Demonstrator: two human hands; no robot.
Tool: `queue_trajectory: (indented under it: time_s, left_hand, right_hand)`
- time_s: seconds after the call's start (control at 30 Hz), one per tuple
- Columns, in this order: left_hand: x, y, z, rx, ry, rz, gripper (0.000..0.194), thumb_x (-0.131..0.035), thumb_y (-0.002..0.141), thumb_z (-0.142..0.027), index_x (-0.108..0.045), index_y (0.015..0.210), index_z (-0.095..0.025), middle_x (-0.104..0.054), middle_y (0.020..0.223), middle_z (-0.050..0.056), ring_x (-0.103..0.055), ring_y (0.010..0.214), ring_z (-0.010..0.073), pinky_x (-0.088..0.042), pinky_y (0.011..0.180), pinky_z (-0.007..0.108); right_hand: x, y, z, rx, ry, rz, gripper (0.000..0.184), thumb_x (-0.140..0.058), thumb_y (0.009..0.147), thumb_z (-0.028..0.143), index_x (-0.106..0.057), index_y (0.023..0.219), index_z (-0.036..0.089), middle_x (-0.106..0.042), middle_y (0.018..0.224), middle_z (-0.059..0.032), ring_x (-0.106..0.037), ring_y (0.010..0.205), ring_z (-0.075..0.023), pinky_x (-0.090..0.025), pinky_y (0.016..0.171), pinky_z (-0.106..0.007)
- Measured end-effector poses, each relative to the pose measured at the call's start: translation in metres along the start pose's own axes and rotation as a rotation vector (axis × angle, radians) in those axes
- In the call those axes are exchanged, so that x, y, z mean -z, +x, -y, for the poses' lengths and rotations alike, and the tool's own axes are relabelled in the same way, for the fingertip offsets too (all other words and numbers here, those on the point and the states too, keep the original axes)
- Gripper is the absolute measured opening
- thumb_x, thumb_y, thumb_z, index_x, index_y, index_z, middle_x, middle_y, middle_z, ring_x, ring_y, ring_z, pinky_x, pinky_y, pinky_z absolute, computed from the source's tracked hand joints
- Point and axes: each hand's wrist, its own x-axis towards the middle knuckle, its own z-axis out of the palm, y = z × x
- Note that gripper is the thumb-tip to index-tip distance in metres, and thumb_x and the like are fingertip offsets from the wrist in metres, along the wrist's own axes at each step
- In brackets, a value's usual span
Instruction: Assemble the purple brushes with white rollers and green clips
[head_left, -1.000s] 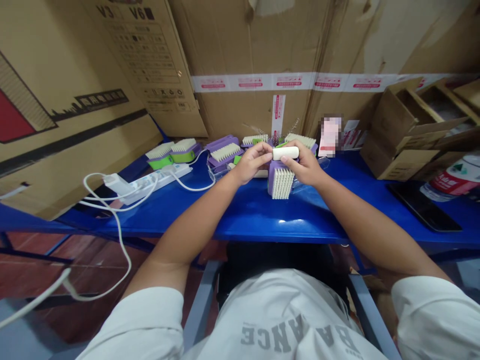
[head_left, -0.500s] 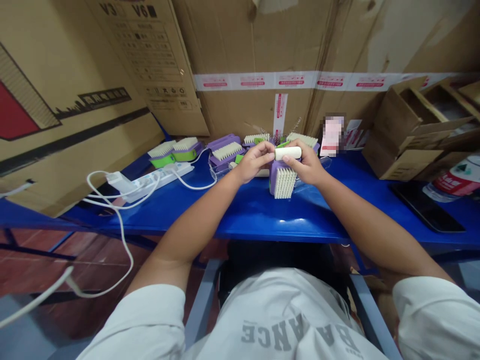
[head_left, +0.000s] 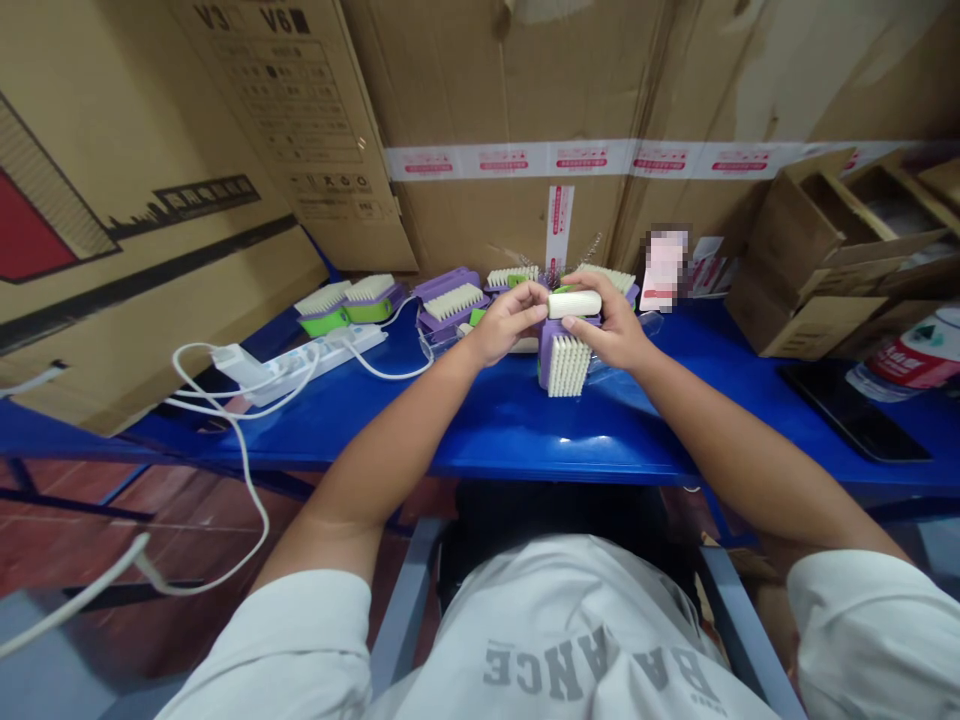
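Two hands, left [head_left: 510,322] and right [head_left: 609,325], clamp a white cylinder [head_left: 574,304]; an open carton [head_left: 787,245] holds cardboard dividers [head_left: 851,205].

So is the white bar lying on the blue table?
No, the left hand and right hand hold the white bar up off the blue table, over a purple bristle brush.

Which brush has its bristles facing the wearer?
The purple-backed brush just below the right hand: it stands on edge, while the other brushes lie bristles-up.
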Motion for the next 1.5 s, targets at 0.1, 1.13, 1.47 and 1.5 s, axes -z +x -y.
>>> queue_trajectory:
  time_s: [0.1, 1.13, 1.47, 1.5]
  left_hand:
    - [0.000, 0.000, 0.000, 0.001, 0.004, 0.007, 0.072, -0.106, 0.071, -0.075, -0.062, 0.095, -0.023, -0.058, 0.092, -0.003, -0.056, 0.081, 0.0138, -0.048, 0.073, 0.026]
    - [0.010, 0.009, 0.021, -0.210, 0.230, 0.013, 0.078, -0.110, 0.066, -0.074, -0.056, 0.095, -0.024, -0.069, 0.092, -0.004, -0.070, 0.081, 0.0134, -0.055, 0.074, 0.027]
    - [0.003, 0.006, 0.030, -0.359, 0.374, -0.054, 0.066, -0.102, 0.080, -0.074, -0.070, 0.108, -0.024, -0.078, 0.106, 0.000, -0.080, 0.095, 0.0175, -0.067, 0.085, 0.032]
    - [0.002, 0.006, 0.030, -0.364, 0.380, -0.056, 0.065, -0.102, 0.081, -0.074, -0.071, 0.108, -0.024, -0.078, 0.104, 0.000, -0.080, 0.095, 0.0177, -0.067, 0.084, 0.032]
  right_hand:
    - [-0.001, 0.000, 0.000, 0.009, 0.009, -0.010, 0.067, -0.085, 0.093, 0.078, -0.073, 0.140, 0.032, -0.077, 0.116, -0.0055, -0.073, 0.105, -0.0296, -0.062, 0.102, -0.050]
    - [0.002, 0.003, 0.011, 0.089, -0.067, 0.004, 0.051, -0.078, 0.103, 0.073, -0.087, 0.124, 0.028, -0.088, 0.119, -0.0096, -0.082, 0.108, -0.0307, -0.065, 0.102, -0.050]
    - [0.004, 0.003, 0.009, 0.129, -0.054, -0.043, 0.039, -0.085, 0.099, 0.062, -0.087, 0.114, 0.026, -0.087, 0.105, -0.0056, -0.078, 0.087, -0.0233, -0.063, 0.080, -0.038]
    - [0.003, 0.003, 0.010, 0.110, -0.054, -0.048, 0.041, -0.087, 0.097, 0.064, -0.087, 0.113, 0.026, -0.087, 0.102, -0.0051, -0.077, 0.083, -0.0224, -0.062, 0.077, -0.037]
